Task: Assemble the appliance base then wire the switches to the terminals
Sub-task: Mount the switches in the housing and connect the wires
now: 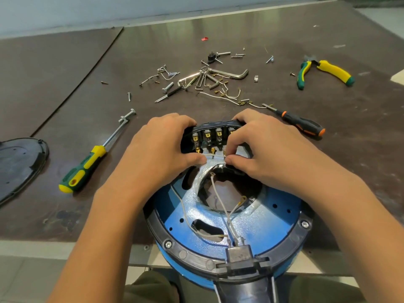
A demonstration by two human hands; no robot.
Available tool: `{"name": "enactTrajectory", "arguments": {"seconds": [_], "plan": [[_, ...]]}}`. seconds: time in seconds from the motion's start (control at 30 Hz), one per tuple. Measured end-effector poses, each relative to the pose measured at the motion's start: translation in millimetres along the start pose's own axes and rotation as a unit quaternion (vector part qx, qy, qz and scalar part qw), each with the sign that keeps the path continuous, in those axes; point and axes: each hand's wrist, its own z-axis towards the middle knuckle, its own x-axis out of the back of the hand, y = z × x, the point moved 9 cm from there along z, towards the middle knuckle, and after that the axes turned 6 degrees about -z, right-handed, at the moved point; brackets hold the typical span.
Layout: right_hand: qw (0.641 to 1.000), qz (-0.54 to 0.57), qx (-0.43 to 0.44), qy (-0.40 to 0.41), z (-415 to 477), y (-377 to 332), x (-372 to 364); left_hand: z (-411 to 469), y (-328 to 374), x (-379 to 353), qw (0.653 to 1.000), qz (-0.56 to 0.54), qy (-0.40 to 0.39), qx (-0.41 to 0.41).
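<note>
Left hand (161,147), right hand (266,149) pinch wire (215,155) — base (262,217) overhangs.

**Single head-worn view.** The wide-angle camera looks forward and steeply down from above the person's lap. Both forearms reach away from the lens to the left hand (161,147) and right hand (262,145), close enough to make out the thin wire (215,155) between their fingertips. The blue appliance base (262,224) fills the near foreground. The brown table (65,73) recedes to a slanting far edge.
</note>
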Motion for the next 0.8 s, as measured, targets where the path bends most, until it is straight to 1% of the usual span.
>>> {"name": "enactTrajectory", "arguments": {"seconds": [0.33,0.63,0.8], "plan": [[1.000,0.009,-0.003,-0.008,0.8,0.9,-1.5,1.2,0.9,-0.1,0.999,0.025,0.010,-0.019],[1.000,0.002,-0.004,-0.022,1.3,1.9,-4.0,4.1,-2.3,-2.9,0.999,0.038,0.007,-0.015],[1.000,0.004,0.001,-0.020,0.9,0.7,-4.3,3.2,-3.5,-2.5,1.000,0.002,0.022,-0.007]]}}
